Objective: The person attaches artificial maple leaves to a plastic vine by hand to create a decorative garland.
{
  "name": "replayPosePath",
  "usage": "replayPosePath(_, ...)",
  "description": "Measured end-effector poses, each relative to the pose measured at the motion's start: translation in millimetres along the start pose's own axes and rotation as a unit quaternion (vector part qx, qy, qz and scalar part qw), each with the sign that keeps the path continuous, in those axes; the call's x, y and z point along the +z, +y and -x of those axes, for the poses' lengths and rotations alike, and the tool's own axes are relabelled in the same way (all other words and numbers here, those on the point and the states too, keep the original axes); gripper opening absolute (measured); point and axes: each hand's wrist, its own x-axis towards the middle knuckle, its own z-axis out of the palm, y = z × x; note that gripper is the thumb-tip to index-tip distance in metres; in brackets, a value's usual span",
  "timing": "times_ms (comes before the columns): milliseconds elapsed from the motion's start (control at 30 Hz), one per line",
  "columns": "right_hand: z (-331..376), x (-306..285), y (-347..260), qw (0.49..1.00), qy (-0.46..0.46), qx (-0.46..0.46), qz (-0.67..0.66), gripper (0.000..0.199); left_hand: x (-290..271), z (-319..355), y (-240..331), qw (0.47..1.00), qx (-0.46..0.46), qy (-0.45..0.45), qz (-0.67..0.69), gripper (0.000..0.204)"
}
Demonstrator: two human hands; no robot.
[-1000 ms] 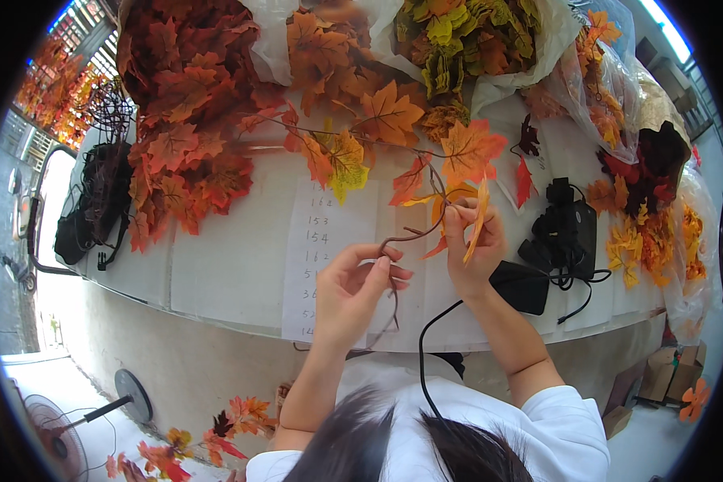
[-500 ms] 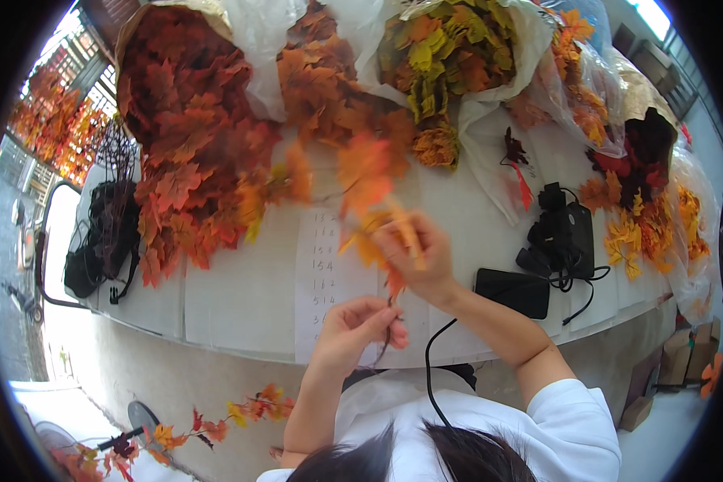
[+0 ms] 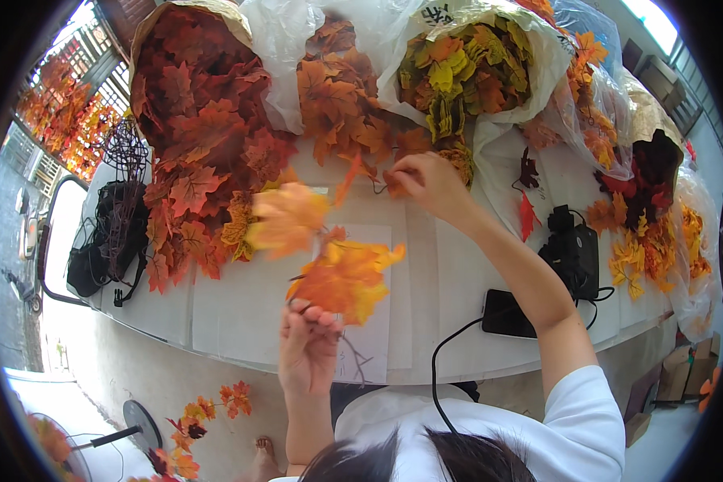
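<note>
My left hand (image 3: pixel 307 345) is closed around the dark stem of a spray of artificial maple leaves (image 3: pixel 349 277), orange and yellow, held above the near middle of the table. A paler yellow-orange leaf (image 3: pixel 291 215) hangs off the spray's upper left, blurred by motion. Below the fingers a bare brown twig end sticks out. Farther away, my right hand (image 3: pixel 435 181) reaches to the edge of a rust-orange leaf pile (image 3: pixel 337 100), its fingers pinched on a small orange-brown leaf (image 3: pixel 394 185), partly hidden by the fingertips.
A heap of red leaves (image 3: pixel 201 128) spills from a bag at the left. Green-yellow leaves (image 3: pixel 466 68) fill a white bag. Dark wire stems (image 3: pixel 124 217) lie at the left edge; a black phone (image 3: pixel 508 315) and black adapter (image 3: pixel 570 249) are at right. Handwritten paper (image 3: pixel 377 337) lies under the spray.
My right hand has left the spot beside my left hand and gone farther away to the rust-orange pile. My left hand has shifted left, now holding the orange-yellow spray.
</note>
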Motion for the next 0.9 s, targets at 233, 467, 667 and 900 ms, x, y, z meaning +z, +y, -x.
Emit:
replayPosePath(233, -21.9, 32.1, 8.9, 0.963, -0.032, -0.083, 0.256, 0.019, -18.8, -9.8, -27.8, 0.984, -0.139, 0.082, -0.074, 0.015)
replayPosePath(467, -88.7, 18.6, -79.6, 0.984, 0.108, -0.14, -0.006, 0.011, -22.5, 8.6, -75.9, 0.915, -0.387, 0.115, -0.007, 0.017)
replayPosePath(667, -137.3, 74.6, -111.6, 0.976, 0.09, -0.199, -0.001, 0.012, -16.8, 21.9, -62.6, 0.92, -0.33, -0.017, -0.209, 0.012)
replayPosePath(900, -166.3, 96.9, -108.7, 0.979, 0.086, -0.149, -0.112, 0.013, -60.5, 161.8, 137.0, 0.94, -0.192, -0.276, -0.055, 0.012)
